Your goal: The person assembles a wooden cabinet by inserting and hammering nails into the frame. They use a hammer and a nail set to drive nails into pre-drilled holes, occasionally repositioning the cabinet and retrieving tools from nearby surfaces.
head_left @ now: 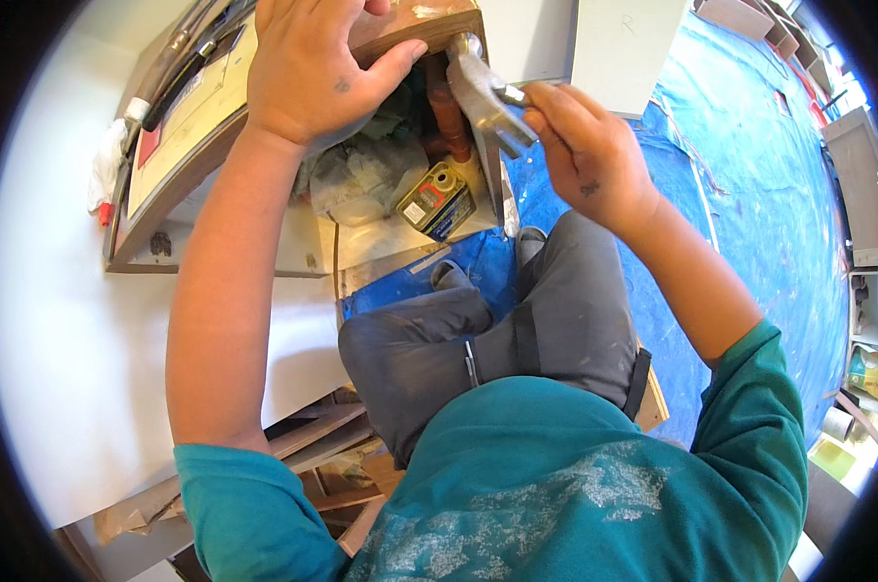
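Person seated, teal shirt (516, 485), grey trousers (516, 330), knees over blue tarp (749, 194). White board (61, 339) at left. Small yellow-and-blue bottle (437, 201) stands below hands, beside crumpled plastic (361, 175). Right hand (589, 150) fingers pinched together on small metal piece (512, 94), touching grey metal bracket (482, 102). Bracket slants down from wooden block (415, 24). Left hand (313, 68) spread flat, pressing on wooden block, thumb along its edge, grasping nothing. Black-handled tool (182, 82) lies on flat box (196, 116) farther left.
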A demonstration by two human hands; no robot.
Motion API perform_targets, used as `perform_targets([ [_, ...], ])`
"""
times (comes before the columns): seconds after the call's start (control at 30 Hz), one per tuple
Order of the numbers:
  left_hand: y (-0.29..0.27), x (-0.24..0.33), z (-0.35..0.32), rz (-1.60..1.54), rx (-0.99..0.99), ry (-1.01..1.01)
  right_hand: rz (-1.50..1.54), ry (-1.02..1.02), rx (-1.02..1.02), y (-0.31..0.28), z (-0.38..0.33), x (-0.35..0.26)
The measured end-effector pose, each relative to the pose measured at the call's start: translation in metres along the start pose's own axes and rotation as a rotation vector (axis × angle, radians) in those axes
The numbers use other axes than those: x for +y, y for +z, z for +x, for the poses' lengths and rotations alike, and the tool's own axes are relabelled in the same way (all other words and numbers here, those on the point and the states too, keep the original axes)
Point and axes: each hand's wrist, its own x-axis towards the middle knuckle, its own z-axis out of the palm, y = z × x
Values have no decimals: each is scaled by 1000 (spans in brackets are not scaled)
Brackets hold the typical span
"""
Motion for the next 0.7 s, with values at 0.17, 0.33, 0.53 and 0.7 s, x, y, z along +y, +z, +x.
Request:
perform_targets([
  [0.17, 3, -1, -1, -6, 30, 25, 50, -49, -28, -10, -8, -15],
  [0.33, -4, 10, 8, 31, -43, -13, 38, -11, 50, -2, -4, -3],
  [0.53, 5, -4, 0, 33, -13, 73, -24, 21, 83, -5, -1, 0],
  [0.7, 4, -4, -1, 35, 2, 96, 76, -46, 24, -13, -7, -25],
])
